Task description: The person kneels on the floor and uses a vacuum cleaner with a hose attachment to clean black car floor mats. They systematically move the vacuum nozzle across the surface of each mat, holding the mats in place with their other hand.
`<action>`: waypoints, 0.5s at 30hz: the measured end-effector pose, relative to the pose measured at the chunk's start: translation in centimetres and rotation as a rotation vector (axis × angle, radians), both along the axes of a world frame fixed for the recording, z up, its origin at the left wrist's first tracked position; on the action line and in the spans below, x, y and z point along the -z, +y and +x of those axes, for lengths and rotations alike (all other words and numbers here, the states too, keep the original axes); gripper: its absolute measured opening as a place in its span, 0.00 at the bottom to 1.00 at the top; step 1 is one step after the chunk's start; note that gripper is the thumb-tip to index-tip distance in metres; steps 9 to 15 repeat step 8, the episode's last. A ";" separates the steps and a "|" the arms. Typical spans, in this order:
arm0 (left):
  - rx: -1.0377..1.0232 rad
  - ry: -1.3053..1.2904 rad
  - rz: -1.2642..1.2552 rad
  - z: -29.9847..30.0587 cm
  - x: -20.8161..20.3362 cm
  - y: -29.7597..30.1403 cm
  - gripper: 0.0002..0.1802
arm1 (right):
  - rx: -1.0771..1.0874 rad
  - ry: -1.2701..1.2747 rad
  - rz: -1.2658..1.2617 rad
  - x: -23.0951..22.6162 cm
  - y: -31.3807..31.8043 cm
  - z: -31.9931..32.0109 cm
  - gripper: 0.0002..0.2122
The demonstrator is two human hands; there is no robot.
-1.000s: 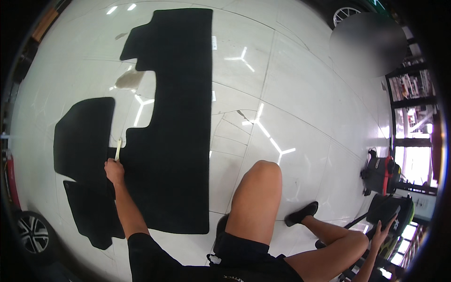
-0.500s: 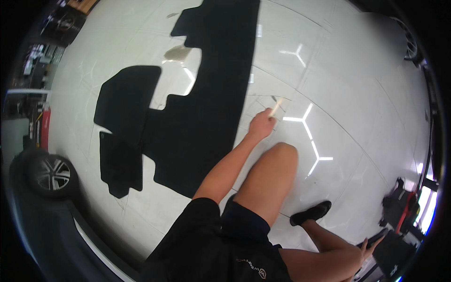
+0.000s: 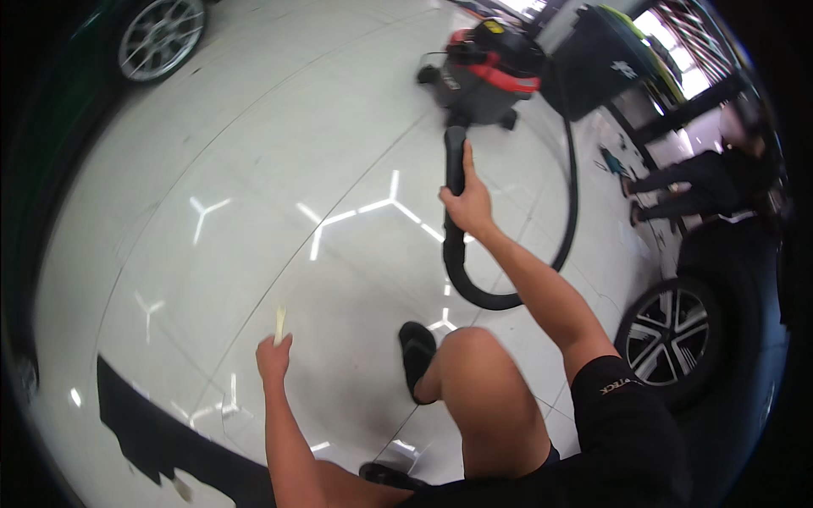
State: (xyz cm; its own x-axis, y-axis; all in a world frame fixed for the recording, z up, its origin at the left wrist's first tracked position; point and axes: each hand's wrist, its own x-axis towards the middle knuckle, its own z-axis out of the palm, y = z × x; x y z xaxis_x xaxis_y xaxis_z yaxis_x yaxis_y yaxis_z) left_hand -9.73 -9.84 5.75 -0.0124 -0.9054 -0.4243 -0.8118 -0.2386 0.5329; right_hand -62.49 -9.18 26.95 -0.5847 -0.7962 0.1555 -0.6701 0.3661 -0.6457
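My left hand [image 3: 273, 362] is closed around a slim, pale yellowish tool [image 3: 280, 320] that sticks up past the thumb; blur hides its exact kind. In my right hand [image 3: 471, 205], out ahead, is the black vacuum hose handle [image 3: 456, 157], fingers wrapped round it and thumb along its side. From there the hose [image 3: 474, 296] loops down and right, then back up toward a black and red vacuum cleaner [image 3: 487, 80]. The handle's tip stands in front of the vacuum in this view; whether they touch, I cannot tell. At lower left lies a black car mat [image 3: 178, 444], partly cut off.
A car wheel [image 3: 669, 334] is close on my right, and a dark green car [image 3: 76, 68] is at far left. Behind the vacuum stands a dark bin [image 3: 597, 59]. Another person [image 3: 711, 182] is at the right. Glossy pale tiles [image 3: 296, 161] reflect ceiling lights.
My view has turned right, from the black mats to the vacuum. My right arm is now stretched forward with the hose handle. My left hand still holds the pale tool.
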 end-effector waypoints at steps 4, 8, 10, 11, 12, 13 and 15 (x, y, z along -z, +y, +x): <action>0.113 0.104 0.266 -10.8 -8.2 0.5 0.28 | 0.291 -0.481 0.012 -3.3 3.7 -12.4 0.36; 0.219 -0.089 0.290 -10.8 -17.3 -1.4 0.25 | 0.508 -0.727 0.095 -8.0 2.1 -17.5 0.24; 0.219 -0.089 0.290 -10.8 -17.3 -1.4 0.25 | 0.508 -0.727 0.095 -8.0 2.1 -17.5 0.24; 0.219 -0.089 0.290 -10.8 -17.3 -1.4 0.25 | 0.508 -0.727 0.095 -8.0 2.1 -17.5 0.24; 0.219 -0.089 0.290 -10.8 -17.3 -1.4 0.25 | 0.508 -0.727 0.095 -8.0 2.1 -17.5 0.24; 0.219 -0.089 0.290 -10.8 -17.3 -1.4 0.25 | 0.508 -0.727 0.095 -8.0 2.1 -17.5 0.24; 0.219 -0.089 0.290 -10.8 -17.3 -1.4 0.25 | 0.508 -0.727 0.095 -8.0 2.1 -17.5 0.24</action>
